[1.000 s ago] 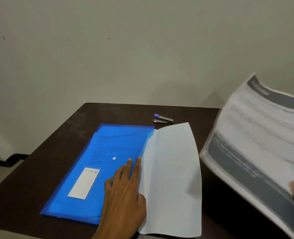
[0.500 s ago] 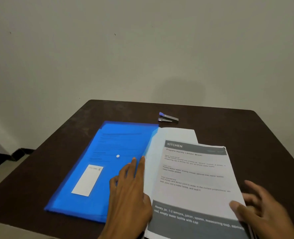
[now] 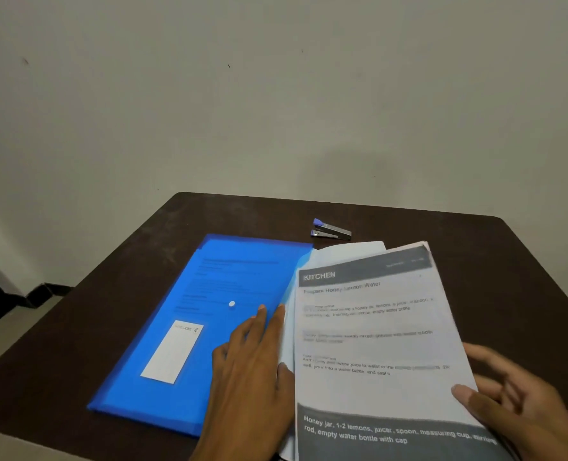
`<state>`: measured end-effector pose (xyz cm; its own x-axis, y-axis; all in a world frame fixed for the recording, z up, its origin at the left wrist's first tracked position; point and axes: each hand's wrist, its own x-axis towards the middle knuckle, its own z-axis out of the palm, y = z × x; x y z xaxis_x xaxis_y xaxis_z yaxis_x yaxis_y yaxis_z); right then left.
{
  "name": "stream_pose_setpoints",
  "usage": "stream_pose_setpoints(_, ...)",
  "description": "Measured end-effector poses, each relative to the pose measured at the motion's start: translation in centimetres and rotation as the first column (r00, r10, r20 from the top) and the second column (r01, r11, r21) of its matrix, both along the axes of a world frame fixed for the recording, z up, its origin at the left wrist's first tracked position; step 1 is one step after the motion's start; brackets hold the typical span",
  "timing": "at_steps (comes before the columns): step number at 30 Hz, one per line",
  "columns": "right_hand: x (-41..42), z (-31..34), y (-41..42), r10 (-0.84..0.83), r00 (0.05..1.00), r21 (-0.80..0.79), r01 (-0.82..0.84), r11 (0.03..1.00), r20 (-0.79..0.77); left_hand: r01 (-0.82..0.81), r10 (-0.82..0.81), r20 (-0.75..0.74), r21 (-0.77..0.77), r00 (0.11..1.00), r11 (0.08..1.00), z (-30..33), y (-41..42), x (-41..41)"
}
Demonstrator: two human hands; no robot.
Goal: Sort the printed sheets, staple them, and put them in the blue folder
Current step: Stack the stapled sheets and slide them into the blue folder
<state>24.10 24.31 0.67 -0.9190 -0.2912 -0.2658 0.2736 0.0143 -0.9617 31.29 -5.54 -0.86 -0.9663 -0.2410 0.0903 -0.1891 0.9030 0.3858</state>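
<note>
1. Fingers of my left hand [image 3: 254, 371] lie straight and flat at the lower centre of the frame, pressing down on the blue folder [image 3: 189, 331], their tips pointing toward the top of the picture; the hand holds nothing.
2. My right hand [image 3: 515, 404] sits at the lower right, somewhat blurred, with the thumb [image 3: 465, 395] on top of the printed sheets [image 3: 375, 347] at their right edge and the other fingers spread loosely beside and under that edge; it pinches the stack there.
3. Those sheets fill the lower right of centre, their left edge just beside my left hand. The top page carries a dark band reading "KITCHEN" and a title about honey lemon water, with another dark band of white text near the bottom of the frame.
4. A plain white sheet [image 3: 349, 251] shows from under the stack at its upper edge and along its left side.
5. The folder lies flat, left of centre, touching the papers along its right edge, with a white snap button [image 3: 231, 304] and a white label [image 3: 173, 352] on its face; printed lines show faintly through the plastic.
6. A stapler [image 3: 331, 229] with a purple tip rests above the folder's upper right corner, near the papers but apart from them.
7. Everything sits on a dark brown table [image 3: 475, 261] against a pale wall [image 3: 276, 94].
</note>
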Motion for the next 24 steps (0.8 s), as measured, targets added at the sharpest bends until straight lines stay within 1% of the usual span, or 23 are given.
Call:
stream_pose_setpoints(3, -1.0, 0.4, -0.7, 0.062, 0.998, 0.052, -0.06, 0.997, -0.031, 0.005, -0.005, 0.016, 0.015, 1.0, 1.0, 0.4, 0.0, 0.1)
stream_pose_setpoints(8, -3.2, 1.5, -0.9, 0.125, 0.992, 0.111, -0.121, 0.986, -0.03, 0.022, -0.026, 0.064, 0.072, 0.998, 0.997, 1.1, -0.3, 0.4)
stream_pose_setpoints(14, -6.3, 3.3, -2.0, 0.17, 0.974, 0.255, -0.129, 0.958, -0.148, 0.039, -0.048, 0.145, 0.067, 0.988, 0.997, 1.4, -0.3, 0.5)
stream_pose_setpoints(17, -7.0, 3.2, -3.7, 0.146, 0.976, 0.281, -0.096, 0.955, -0.163, 0.046, -0.054, 0.151, 0.053, 0.987, 0.998, 1.6, -0.2, 0.4)
stream_pose_setpoints(20, -6.6, 2.6, -5.9, 0.126, 0.978, 0.294, -0.072, 0.953, -0.169, 0.058, -0.07, 0.177, 0.071, 0.982, 0.996, 2.0, 0.2, 0.5)
stream_pose_setpoints(24, -5.9, 0.3, -8.7, 0.02, 0.966, 0.299, 0.059, 0.952, -0.256, 0.076, -0.091, 0.225, 0.074, 0.97, 0.994, 2.1, 0.8, 0.4)
